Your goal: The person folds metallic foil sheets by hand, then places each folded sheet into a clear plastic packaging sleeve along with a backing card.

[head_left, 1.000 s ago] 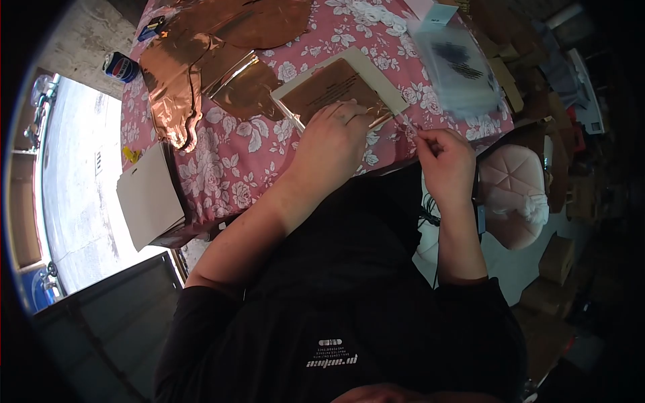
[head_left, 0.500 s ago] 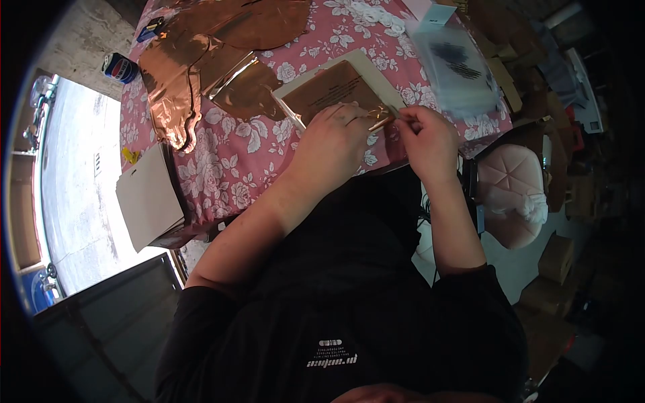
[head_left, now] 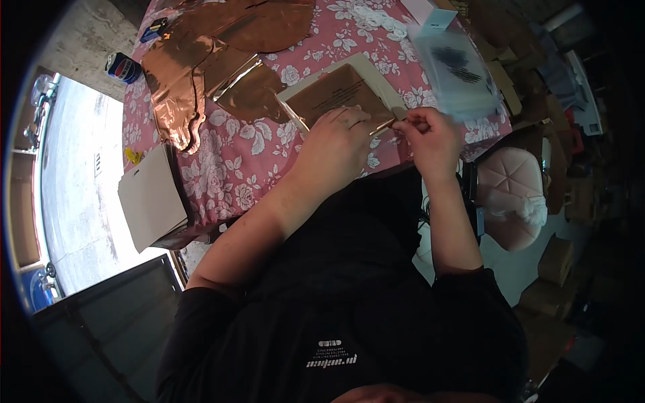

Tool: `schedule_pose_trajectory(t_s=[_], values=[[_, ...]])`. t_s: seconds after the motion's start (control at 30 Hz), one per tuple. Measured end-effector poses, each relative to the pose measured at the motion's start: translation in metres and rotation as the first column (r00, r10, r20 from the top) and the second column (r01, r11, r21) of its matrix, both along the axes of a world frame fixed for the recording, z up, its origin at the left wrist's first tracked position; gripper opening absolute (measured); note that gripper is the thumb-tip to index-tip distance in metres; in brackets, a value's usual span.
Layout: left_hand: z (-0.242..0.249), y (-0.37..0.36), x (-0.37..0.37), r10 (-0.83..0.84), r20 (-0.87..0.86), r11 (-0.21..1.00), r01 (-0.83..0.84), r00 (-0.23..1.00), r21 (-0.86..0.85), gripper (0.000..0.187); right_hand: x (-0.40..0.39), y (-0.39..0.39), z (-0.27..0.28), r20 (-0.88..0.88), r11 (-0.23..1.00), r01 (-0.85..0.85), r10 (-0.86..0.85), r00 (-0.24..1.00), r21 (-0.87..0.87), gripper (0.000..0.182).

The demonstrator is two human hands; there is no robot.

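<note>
A pale card lies tilted on the flowered pink tablecloth, with a clear printed plastic bag over it. My left hand rests palm down on the bag's near edge, its fingers stretched out. At the bag's near right corner, my right hand has thumb and index finger pinched together; the small edge between them is too small to name. Copper-coloured foil sheets lie just left of the card.
At the right stands a stack of clear plastic bags with a white box behind it. Grey cards sit at the table's left corner. A blue can is at the far left, a padded pink chair at the right.
The pinched fingers of my right hand have shifted slightly at the bag's corner, and the bag's near edge looks flatter. My left hand stays nearly in place. The whole view has shifted slightly.
</note>
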State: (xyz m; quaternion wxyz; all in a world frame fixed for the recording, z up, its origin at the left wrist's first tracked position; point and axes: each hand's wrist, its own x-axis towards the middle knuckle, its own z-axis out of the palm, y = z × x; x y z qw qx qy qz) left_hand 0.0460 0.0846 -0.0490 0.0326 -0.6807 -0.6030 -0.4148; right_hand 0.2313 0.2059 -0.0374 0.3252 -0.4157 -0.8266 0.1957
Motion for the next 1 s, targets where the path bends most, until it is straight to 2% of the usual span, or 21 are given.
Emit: schedule_pose_trajectory(t_s=[0.17, 0.23, 0.33, 0.37, 0.43, 0.47, 0.5, 0.53, 0.57, 0.63, 0.67, 0.7, 0.73, 0.77, 0.8, 0.83, 0.87, 0.9, 0.97, 1.0], values=[[0.000, -0.002, 0.000, -0.014, 0.036, 0.999, 0.015, 0.999, -0.033, 0.022, 0.014, 0.007, 0.003, -0.016, 0.998, 0.034, -0.035, 0.999, -0.060, 0.026], [0.000, -0.001, 0.002, -0.008, 0.035, 1.000, 0.009, 0.999, -0.012, 0.021, 0.016, 0.006, 0.007, 0.093, 0.996, -0.057, 0.050, 0.994, 0.073, 0.032], [0.003, -0.004, 0.002, -0.025, 0.055, 0.998, 0.028, 0.998, -0.056, 0.023, 0.011, 0.003, 0.009, 0.103, 0.997, 0.003, -0.011, 0.995, 0.078, 0.034], [0.006, -0.005, 0.002, -0.056, 0.025, 0.994, 0.058, 0.998, -0.090, 0.027, 0.012, 0.007, 0.006, 0.101, 0.997, 0.006, -0.014, 0.995, 0.078, 0.034], [0.009, -0.010, 0.007, -0.090, -0.002, 0.988, 0.089, 0.996, -0.125, 0.031, 0.013, 0.012, -0.001, 0.013, 0.999, -0.011, 0.012, 1.000, -0.040, 0.036], [0.010, -0.015, 0.012, -0.108, -0.063, 0.976, 0.094, 0.992, -0.196, 0.037, 0.015, 0.012, 0.000, 0.012, 0.999, -0.009, 0.010, 1.000, -0.040, 0.036], [0.012, -0.018, 0.016, -0.131, -0.123, 0.959, 0.095, 0.984, -0.266, 0.043, 0.015, 0.012, 0.002, 0.008, 0.999, 0.027, -0.027, 1.000, 0.033, 0.033], [0.014, -0.021, 0.021, -0.133, -0.124, 0.959, 0.096, 0.983, -0.266, 0.043, 0.016, 0.010, 0.003, 0.002, 0.992, 0.062, -0.063, 0.998, 0.106, 0.030], [0.015, -0.025, 0.025, -0.143, -0.128, 0.953, 0.101, 0.981, -0.287, 0.046, 0.020, 0.009, 0.001, 0.002, 0.993, 0.063, -0.063, 0.998, 0.105, 0.030], [0.014, -0.026, 0.028, -0.169, -0.121, 0.939, 0.123, 0.978, -0.322, 0.049, 0.030, 0.001, -0.011, -0.241, 0.982, 0.140, -0.167, 0.956, -0.126, 0.020], [0.014, -0.026, 0.027, -0.169, -0.123, 0.939, 0.121, 0.978, -0.322, 0.049, 0.035, -0.009, -0.020, -0.242, 0.982, 0.139, -0.166, 0.956, -0.126, 0.020], [0.014, -0.025, 0.026, -0.112, -0.201, 0.960, 0.054, 0.973, -0.274, 0.047, 0.042, -0.024, -0.030, -0.329, 0.965, 0.122, -0.197, 0.924, -0.233, 0.019], [0.014, -0.024, 0.026, -0.053, -0.274, 0.976, -0.009, 0.960, -0.220, 0.044, 0.049, -0.042, -0.038, -0.408, 0.937, 0.096, -0.236, 0.882, -0.335, 0.020], [0.017, -0.024, 0.025, -0.057, -0.273, 0.976, -0.005, 0.960, -0.220, 0.044, 0.051, -0.064, -0.041, -0.495, 0.871, -0.018, -0.262, 0.829, -0.491, 0.020], [0.022, -0.025, 0.023, 0.007, -0.265, 0.983, -0.056, 0.964, -0.177, 0.041, 0.048, -0.085, -0.044, -0.568, 0.775, -0.148, -0.305, 0.764, -0.614, 0.021], [0.025, -0.025, 0.022, 0.071, -0.253, 0.985, -0.108, 0.965, -0.135, 0.038, 0.047, -0.100, -0.040, -0.557, 0.592, -0.251, -0.414, 0.720, -0.766, 0.020], [0.024, -0.025, 0.022, 0.066, -0.255, 0.985, -0.103, 0.965, -0.136, 0.038, 0.046, -0.108, -0.030, -0.515, 0.373, -0.361, -0.518, 0.683, -0.855, 0.020], [0.022, -0.027, 0.024, 0.047, -0.237, 0.981, -0.091, 0.970, -0.174, 0.035, 0.046, -0.108, -0.016, -0.480, 0.157, -0.479, -0.548, 0.685, -0.864, 0.022], [0.024, -0.032, 0.032, 0.018, -0.217, 0.974, -0.066, 0.976, -0.217, 0.032, 0.035, -0.112, -0.010, -0.495, 0.193, -0.476, -0.562, 0.663, -0.858, 0.025], [0.029, -0.035, 0.039, -0.014, -0.141, 0.964, -0.025, 0.990, -0.265, 0.032, 0.032, -0.111, -0.009, -0.516, 0.233, -0.475, -0.564, 0.645, -0.849, 0.029]])
